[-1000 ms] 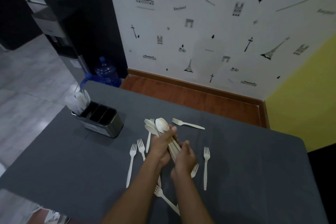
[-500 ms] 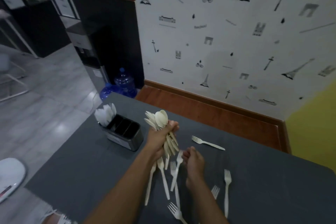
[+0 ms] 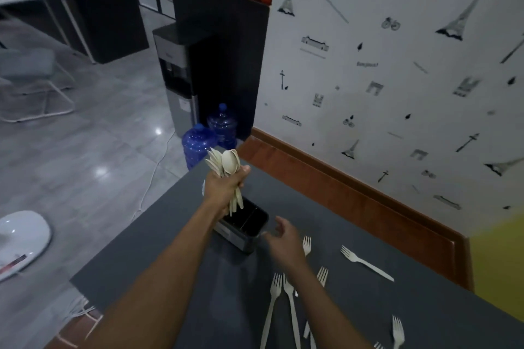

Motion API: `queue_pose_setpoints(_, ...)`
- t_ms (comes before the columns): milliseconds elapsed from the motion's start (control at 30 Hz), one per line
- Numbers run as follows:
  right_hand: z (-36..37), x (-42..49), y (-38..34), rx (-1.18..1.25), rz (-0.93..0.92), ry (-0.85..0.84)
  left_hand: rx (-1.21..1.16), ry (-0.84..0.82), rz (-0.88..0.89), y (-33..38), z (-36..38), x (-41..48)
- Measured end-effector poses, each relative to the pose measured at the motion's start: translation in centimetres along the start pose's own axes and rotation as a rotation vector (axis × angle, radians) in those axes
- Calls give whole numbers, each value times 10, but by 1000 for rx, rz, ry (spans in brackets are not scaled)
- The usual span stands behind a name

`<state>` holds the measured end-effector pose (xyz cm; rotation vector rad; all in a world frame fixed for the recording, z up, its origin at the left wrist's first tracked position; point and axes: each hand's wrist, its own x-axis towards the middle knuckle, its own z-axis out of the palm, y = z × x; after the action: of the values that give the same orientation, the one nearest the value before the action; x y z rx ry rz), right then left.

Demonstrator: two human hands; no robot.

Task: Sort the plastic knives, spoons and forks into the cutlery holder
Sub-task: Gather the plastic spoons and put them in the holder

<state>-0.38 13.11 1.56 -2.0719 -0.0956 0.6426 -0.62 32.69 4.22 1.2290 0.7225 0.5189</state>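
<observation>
— What's the left hand (image 3: 224,187) got?

— Fist closed round a bundle of spoons (image 3: 226,163), bowls up, handle ends hanging right over the cutlery holder (image 3: 243,231) — prob. just above the rim, hard to tell w/ the blur.

— And the right hand (image 3: 282,238)?

— Open, fingers loose, holding nothing, just beside the holder at its 3 o'clock.

— Holder's where?

— On the dark tabletop (image 3: 158,261), near the far-left edge. Forks (image 3: 365,262) lie loose on the tabletop at approx. 4–5 o'clock from it.
</observation>
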Motion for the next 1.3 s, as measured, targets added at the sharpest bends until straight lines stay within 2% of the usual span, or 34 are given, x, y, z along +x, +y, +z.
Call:
queue_pose_setpoints(133,24,10,-6,-114,-68,-45,131,-16,16,-10,-10,16)
queue_pose_setpoints(300,46,41,32,-191,-102,-9,243,-27,35,-20,-9,18)
queue_pose_setpoints(567,41,19,5,-219,-113,17,345,-11,136,-41,-10,13)
queue_pose_setpoints(700,38,15,0,-204,-87,-7,340,-117,191,-37,-14,8)
queue_pose_setpoints(800,35,14,-4,-201,-91,-21,419,-179,269,-39,-23,5)
queue_pose_setpoints(900,36,14,-4,-196,-84,-25,441,-253,270,-43,-29,-1)
queue_pose_setpoints(1033,35,14,-3,-187,-81,-31,510,-212,266,-38,-31,-9)
queue_pose_setpoints(1300,30,12,-8,-252,-106,-45,773,-194,448,-26,-36,-21)
